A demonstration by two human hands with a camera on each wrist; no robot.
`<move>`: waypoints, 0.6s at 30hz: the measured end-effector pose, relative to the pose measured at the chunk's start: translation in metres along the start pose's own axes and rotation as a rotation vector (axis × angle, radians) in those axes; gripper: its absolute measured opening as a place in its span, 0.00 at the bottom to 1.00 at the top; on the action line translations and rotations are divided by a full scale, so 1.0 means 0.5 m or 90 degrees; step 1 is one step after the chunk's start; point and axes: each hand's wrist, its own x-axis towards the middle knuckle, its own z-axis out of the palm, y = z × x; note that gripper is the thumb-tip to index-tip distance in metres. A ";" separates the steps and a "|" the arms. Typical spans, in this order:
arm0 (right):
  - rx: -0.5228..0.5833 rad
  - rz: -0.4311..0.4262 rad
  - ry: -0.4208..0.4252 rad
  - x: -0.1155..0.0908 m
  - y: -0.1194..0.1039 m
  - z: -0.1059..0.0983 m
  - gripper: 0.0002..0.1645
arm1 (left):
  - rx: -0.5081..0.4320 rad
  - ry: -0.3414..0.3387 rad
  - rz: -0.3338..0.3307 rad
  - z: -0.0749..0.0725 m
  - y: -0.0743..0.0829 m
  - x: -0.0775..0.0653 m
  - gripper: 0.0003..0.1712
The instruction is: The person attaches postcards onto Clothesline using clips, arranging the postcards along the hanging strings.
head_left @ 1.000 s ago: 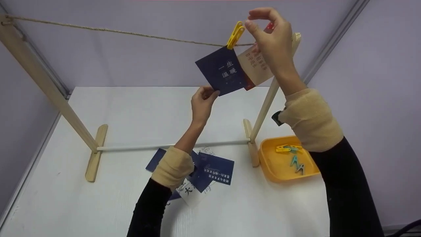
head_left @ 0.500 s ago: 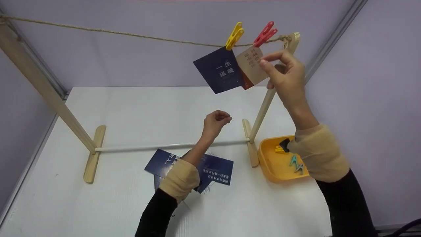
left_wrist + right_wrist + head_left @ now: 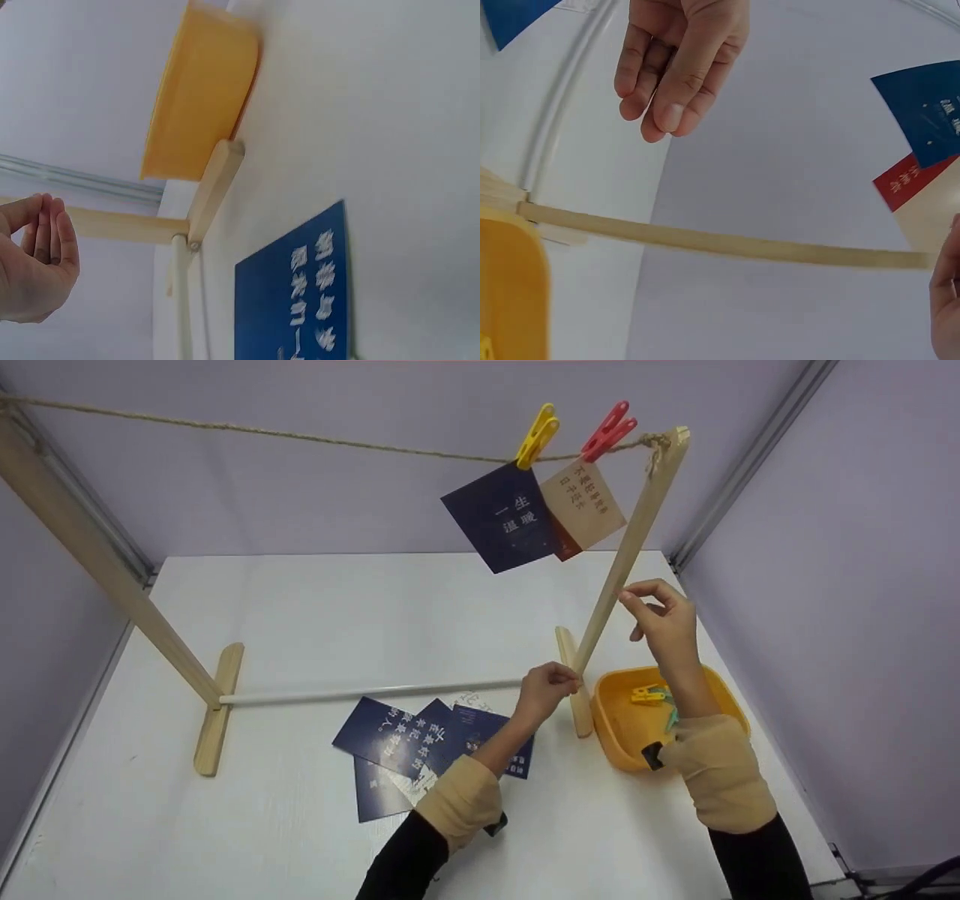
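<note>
My left hand (image 3: 550, 690) is held over the foot of the right post, its fingertips drawn loosely together with nothing between them. Higher up, my right hand (image 3: 667, 622) hovers beside the right wooden post (image 3: 634, 540), fingers loosely bent and holding nothing. From the rope (image 3: 300, 435) hangs a dark blue card (image 3: 501, 519) under a yellow clothespin (image 3: 537, 437). A beige and red card (image 3: 585, 502) hangs beside it, partly behind it, from a red clothespin (image 3: 607, 433). In the right wrist view, my left hand (image 3: 682, 71) shows bare fingertips.
Several overlapping blue and white cards (image 3: 382, 735) lie on the white table (image 3: 225, 840). A yellow-orange basin (image 3: 619, 742) stands at the right, with yellow and teal clothespins in it, partly hidden by the right arm. A white rod (image 3: 337, 694) joins the stand's feet.
My left hand let go of the blue card's lower corner and moved down and right. My right hand left the clothespins and lowered past the beige card toward the basin.
</note>
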 end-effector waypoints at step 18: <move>0.005 0.178 0.162 -0.078 0.554 -0.199 0.18 | -0.084 0.068 -0.120 0.167 -0.081 -0.077 0.26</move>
